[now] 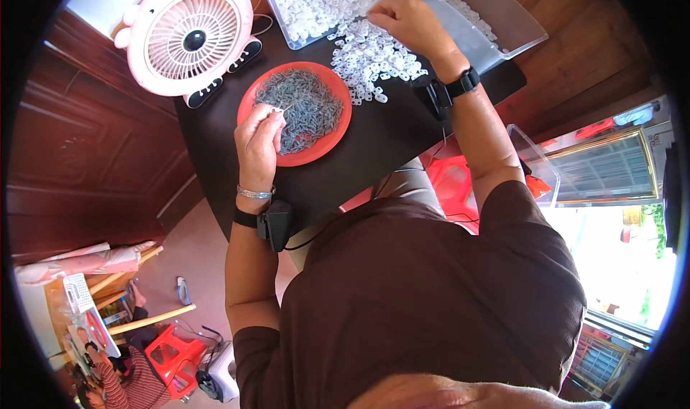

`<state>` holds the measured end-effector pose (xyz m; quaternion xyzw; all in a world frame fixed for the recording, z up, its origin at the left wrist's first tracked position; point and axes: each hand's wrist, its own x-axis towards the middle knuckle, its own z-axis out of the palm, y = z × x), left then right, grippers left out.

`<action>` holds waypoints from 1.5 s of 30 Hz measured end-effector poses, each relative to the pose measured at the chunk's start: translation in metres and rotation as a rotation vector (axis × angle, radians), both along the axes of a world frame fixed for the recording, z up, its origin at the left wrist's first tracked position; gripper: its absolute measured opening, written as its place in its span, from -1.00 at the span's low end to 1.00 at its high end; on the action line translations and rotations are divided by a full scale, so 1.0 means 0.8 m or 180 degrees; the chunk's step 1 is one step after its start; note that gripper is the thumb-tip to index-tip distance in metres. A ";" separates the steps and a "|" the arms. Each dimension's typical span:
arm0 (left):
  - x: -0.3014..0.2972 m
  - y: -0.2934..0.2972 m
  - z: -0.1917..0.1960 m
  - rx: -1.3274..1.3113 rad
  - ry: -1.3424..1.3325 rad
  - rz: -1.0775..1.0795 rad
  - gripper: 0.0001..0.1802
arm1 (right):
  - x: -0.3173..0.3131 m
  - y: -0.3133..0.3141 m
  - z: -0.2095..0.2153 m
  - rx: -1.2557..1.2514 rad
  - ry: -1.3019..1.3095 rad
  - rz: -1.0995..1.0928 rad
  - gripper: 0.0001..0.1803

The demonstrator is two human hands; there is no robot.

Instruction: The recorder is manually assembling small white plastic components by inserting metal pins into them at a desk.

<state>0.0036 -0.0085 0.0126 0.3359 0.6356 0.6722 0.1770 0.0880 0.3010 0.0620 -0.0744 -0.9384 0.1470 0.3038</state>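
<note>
Work surface: a dark table (374,150) with a rounded near edge, set against brown wooden panelling on the left. A pink desk fan (192,37) stands at the far left corner of the table. Wooden flooring shows beyond the table on the right, and a bright window area lies at the right rim. A red plastic stool (172,353) sits on the floor at lower left.

On the table: a red plate (327,139) holding a heap of small grey metal pieces (305,107). Beyond it, a clear plastic bin (287,28) filled with small white plastic rings (320,3), and a loose pile of the same white rings (374,60) spilled onto the table just in front. A second clear bin (496,21) stands to the right, nearly empty.

The left hand (257,146) rests over the near left edge of the red plate, fingers closed in a pinch on a small pale piece at the fingertips, touching the grey heap. The right hand (411,22) is over the far edge of the loose white pile, fingers curled down to the rings; whether one is gripped cannot be determined. Both wrists carry dark strapped devices.
</note>
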 end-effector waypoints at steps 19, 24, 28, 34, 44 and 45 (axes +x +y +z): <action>-0.004 0.000 0.000 -0.0094 -0.0071 0.0143 -0.78 | -0.005 0.024 -0.060 -0.0543 -0.0773 -0.0124 -0.74; -0.004 0.002 -0.006 0.0006 -0.0102 0.0145 -0.78 | -0.034 -0.048 -0.033 -0.2036 -0.0620 0.0853 -0.76; -0.007 0.003 -0.009 0.0116 -0.0134 0.0191 -0.77 | -0.057 -0.103 -0.034 -0.3177 -0.1035 0.2037 -0.72; -0.008 -0.002 -0.001 0.0093 -0.0485 0.0105 -0.75 | -0.064 -0.143 -0.060 -0.3825 -0.0878 0.2599 -0.76; -0.009 0.006 -0.013 0.0714 -0.0969 -0.0119 -0.77 | -0.044 -0.158 -0.056 -0.3229 -0.0578 0.2798 -0.74; -0.008 0.005 -0.012 0.0698 -0.0970 -0.0125 -0.77 | -0.043 -0.159 -0.056 -0.3132 -0.0637 0.2793 -0.73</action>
